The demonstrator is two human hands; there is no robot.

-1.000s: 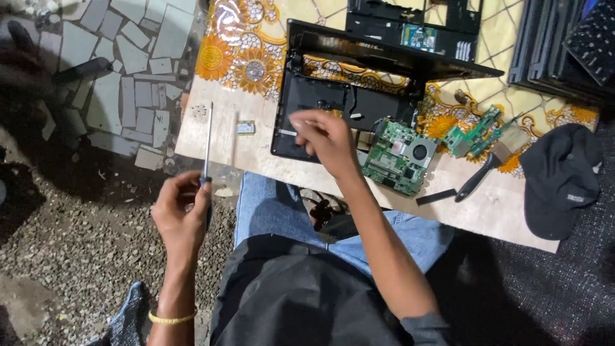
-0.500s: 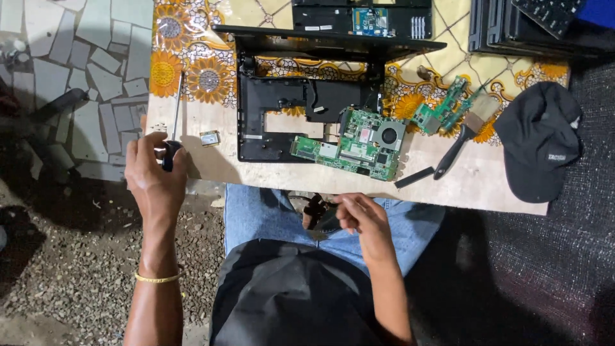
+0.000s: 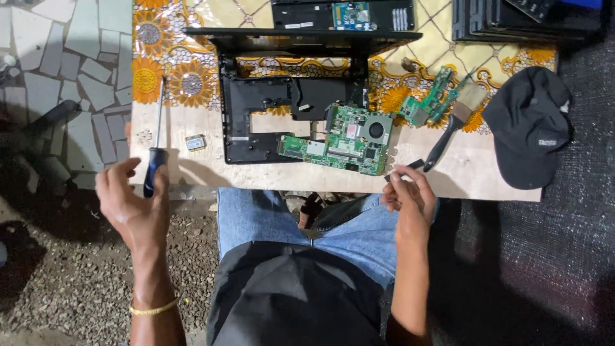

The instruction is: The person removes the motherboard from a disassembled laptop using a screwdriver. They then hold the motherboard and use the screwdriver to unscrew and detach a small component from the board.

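My left hand (image 3: 131,204) hovers at the table's near left edge with its fingers spread, the thumb beside the blue-black handle of a long screwdriver (image 3: 154,157) lying on the table. At the near edge right of centre, my right hand (image 3: 409,195) pinches the near end of a small black strip (image 3: 413,165). Just beyond it a green motherboard (image 3: 349,138) rests on the corner of a gutted black laptop base (image 3: 253,125).
A smaller green board (image 3: 430,102) and a black-handled brush (image 3: 448,134) lie to the right, then a black cap (image 3: 528,128). A small metal module (image 3: 195,142) sits near the screwdriver. More laptop parts (image 3: 339,16) line the far edge of the flowered table (image 3: 487,176). Gravel lies below left.
My left hand, which gripped the screwdriver upright, has laid it on the table and opened. My right hand has come up from my lap to the black strip at the table edge.
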